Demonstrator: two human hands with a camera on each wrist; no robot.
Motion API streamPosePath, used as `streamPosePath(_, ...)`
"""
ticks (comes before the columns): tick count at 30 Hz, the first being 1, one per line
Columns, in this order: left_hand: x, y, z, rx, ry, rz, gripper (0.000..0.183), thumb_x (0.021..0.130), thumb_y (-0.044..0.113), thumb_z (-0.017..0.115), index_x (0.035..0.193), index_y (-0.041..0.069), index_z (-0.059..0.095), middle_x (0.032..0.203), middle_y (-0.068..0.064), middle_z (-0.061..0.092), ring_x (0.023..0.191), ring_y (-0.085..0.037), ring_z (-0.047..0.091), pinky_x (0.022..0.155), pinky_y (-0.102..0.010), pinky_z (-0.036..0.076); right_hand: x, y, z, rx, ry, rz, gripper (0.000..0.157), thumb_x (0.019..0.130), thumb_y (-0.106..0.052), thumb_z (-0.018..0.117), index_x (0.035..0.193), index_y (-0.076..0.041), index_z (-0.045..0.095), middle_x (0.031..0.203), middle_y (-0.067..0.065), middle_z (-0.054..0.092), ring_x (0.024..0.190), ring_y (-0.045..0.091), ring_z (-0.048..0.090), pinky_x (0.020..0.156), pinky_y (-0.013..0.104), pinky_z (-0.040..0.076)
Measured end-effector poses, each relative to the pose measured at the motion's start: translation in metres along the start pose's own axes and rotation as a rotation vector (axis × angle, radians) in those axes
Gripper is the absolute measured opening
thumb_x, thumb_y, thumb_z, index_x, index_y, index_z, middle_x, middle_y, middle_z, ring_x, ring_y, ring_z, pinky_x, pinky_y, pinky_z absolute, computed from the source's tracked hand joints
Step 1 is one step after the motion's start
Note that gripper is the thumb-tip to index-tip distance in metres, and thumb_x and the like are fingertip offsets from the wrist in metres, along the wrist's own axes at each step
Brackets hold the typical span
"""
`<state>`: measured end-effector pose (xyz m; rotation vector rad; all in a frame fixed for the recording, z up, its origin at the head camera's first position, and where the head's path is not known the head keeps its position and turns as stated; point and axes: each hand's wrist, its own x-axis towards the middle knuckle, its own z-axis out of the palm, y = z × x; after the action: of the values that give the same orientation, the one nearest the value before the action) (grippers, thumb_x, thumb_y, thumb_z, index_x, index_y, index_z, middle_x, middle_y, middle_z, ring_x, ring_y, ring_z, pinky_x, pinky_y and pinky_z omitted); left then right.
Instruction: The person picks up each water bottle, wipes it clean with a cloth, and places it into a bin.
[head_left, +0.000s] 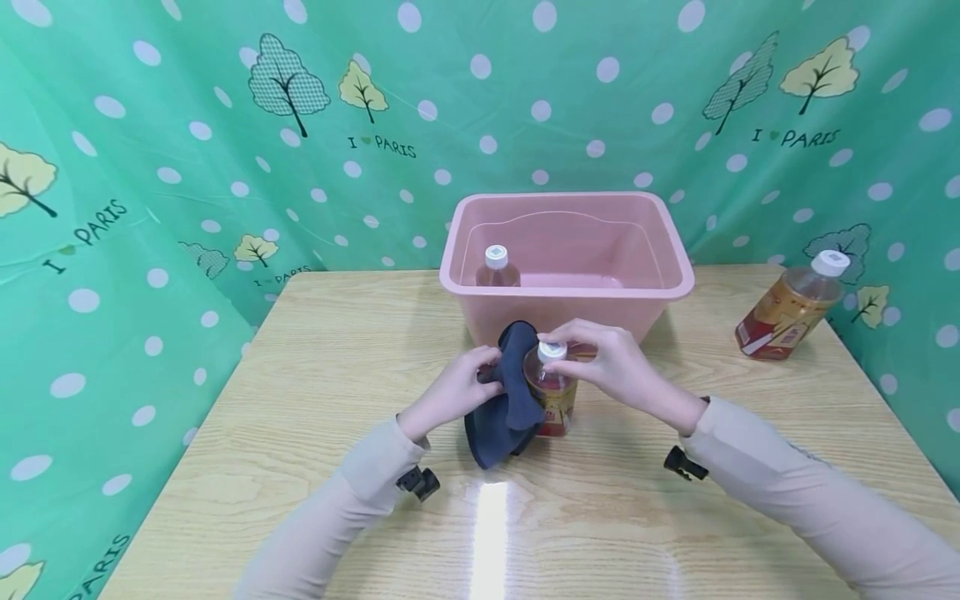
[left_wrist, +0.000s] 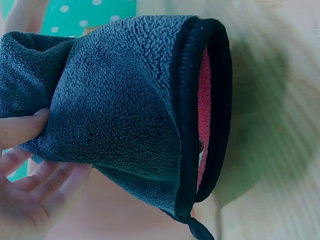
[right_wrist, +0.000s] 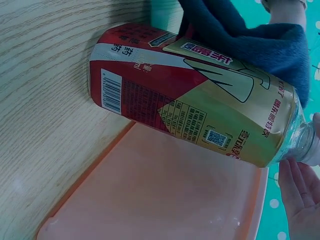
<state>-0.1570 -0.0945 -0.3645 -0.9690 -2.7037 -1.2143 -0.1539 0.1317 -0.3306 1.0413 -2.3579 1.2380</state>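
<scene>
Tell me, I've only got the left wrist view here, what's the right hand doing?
Observer: The right hand grips the white cap of a drink bottle.
Operator: Are there any other bottles around?
Observer: Yes, a second bottle is inside the pink bin.
Operator: Any more outside it?
Observer: A third bottle is on the table, off to the right of the bin.
</scene>
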Motion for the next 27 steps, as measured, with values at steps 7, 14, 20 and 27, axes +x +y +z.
streamPosePath(7,0.001,0.007,-0.004,0.027,0.031,0.024,0.019,0.071,-0.001,0.065,0.089,0.002,0.059,0.080,-0.005,0.054,0.071,-0.016,0.051,0.065,-0.029,0.045,0.000,0.000,0.000,-0.004,0.005,-0.004,0.034,0.067,-0.011,0.074,0.100,-0.006,0.066,0.093,-0.002,0.064,0.084,0.009,0.060,0.070,0.023,0.049)
streamPosePath(14,0.001,0.005,-0.001,0.035,0.027,0.021,0.021,0.071,-0.002,0.064,0.091,0.001,0.058,0.083,-0.007,0.055,0.074,-0.017,0.054,0.067,-0.027,0.046,0.000,0.000,0.000,-0.008,0.001,-0.002,0.033,0.067,-0.011,0.074,0.099,-0.006,0.065,0.094,-0.002,0.064,0.083,0.009,0.060,0.070,0.023,0.049)
streamPosePath(20,-0.002,-0.001,0.006,0.048,0.022,0.029,0.022,0.070,-0.002,0.064,0.091,0.001,0.059,0.081,-0.007,0.055,0.071,-0.016,0.052,0.065,-0.026,0.044,-0.001,0.000,0.000,-0.016,0.003,-0.005,0.033,0.068,-0.012,0.074,0.099,-0.006,0.065,0.093,-0.002,0.064,0.083,0.009,0.060,0.069,0.023,0.049)
streamPosePath(27,-0.003,-0.013,0.014,0.055,-0.007,0.037,0.024,0.070,-0.001,0.065,0.093,0.002,0.059,0.084,-0.006,0.058,0.074,-0.014,0.052,0.068,-0.026,0.044,0.000,0.000,0.000,-0.007,0.011,-0.015,0.032,0.067,-0.011,0.074,0.098,-0.005,0.066,0.094,-0.002,0.064,0.084,0.009,0.060,0.070,0.023,0.049)
